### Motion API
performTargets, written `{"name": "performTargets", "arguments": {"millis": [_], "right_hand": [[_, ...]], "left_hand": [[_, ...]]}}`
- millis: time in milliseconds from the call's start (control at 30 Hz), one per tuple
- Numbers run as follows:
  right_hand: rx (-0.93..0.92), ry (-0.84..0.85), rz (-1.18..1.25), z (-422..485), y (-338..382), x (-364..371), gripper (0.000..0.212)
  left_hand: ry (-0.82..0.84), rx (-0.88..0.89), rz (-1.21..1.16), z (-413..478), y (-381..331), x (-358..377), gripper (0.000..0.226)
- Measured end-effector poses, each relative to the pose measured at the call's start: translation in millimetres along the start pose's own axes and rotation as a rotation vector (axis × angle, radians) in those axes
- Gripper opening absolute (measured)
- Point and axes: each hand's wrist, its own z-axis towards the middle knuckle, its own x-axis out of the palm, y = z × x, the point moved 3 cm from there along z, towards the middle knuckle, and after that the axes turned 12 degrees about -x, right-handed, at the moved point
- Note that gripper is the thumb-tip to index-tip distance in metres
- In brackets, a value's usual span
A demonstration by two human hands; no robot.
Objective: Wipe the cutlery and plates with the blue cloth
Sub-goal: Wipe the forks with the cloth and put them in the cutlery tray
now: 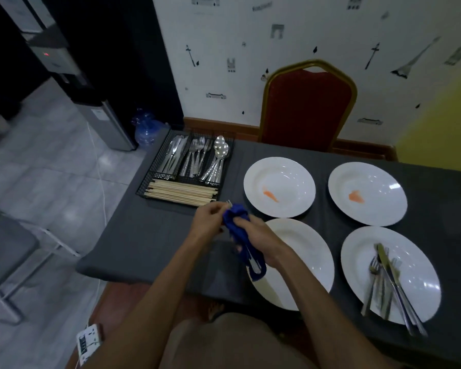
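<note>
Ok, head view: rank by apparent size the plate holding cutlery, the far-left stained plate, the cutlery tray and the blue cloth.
1. plate holding cutlery, though it is nearest the camera
2. cutlery tray
3. far-left stained plate
4. blue cloth, bunched up

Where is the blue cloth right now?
In the head view, the blue cloth is near centre, bunched round a piece of cutlery between the left hand and right hand, over the rim of the near-left plate, in front of the cutlery tray.

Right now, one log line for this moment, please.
step: wiping cutlery piece | left hand: pinches its tip | right hand: holds cloth round it | far plates: orange smears | near-right plate: forks, knife
</note>
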Motion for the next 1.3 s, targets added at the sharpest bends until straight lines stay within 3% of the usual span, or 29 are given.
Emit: {"name": "performTargets", "arguments": {"millis": [200, 333, 400, 533, 667, 867, 1033, 1167, 1300], "right_hand": [[0.001, 0.079, -0.095, 13.3, 5.9, 13.5, 0.018], [-0.021, -0.089, 0.025, 45.1, 31.2, 31.4, 0.008], [-0.042, -0.089, 0.040, 59.1, 39.4, 36.9, 0.008], [-0.055, -0.011, -0.093, 85.0, 53.3, 43.0, 0.014], [-0.064, -0.094, -0.044, 119.7, 62.6, 54.4, 0.011], [0.042, -0.151, -0.003, 136.7, 55.8, 61.0, 0.010], [0.068, -0.312, -0.024, 137.3, 43.5, 35.1, 0.011], [0.056, -0.354, 0.002, 136.9, 42.9, 18.3, 0.015], [0.064, -0.406, 0.013, 133.0, 42.1, 3.0, 0.017]], "left_hand": [[-0.278, -0.009, -0.016, 46.0, -2.0, -46.9, 0.035], [-0.139, 0.060, 0.183, 60.0, -26.1, -35.8, 0.039], [-0.159, 0.085, 0.233, 70.6, -44.0, -44.5, 0.040], [-0.340, 0.056, 0.013, 103.8, -62.4, -78.7, 0.038], [-0.133, -0.040, -0.060, 110.1, -62.2, -66.2, 0.029], [-0.301, -0.060, -0.007, 155.3, -76.0, -85.6, 0.031], [-0.364, 0.038, 0.298, 201.7, -106.3, -95.2, 0.044], [-0.309, 0.045, 0.535, 242.6, -114.8, -95.4, 0.025], [-0.204, 0.026, 0.818, 262.2, -108.9, -87.5, 0.020]]}}
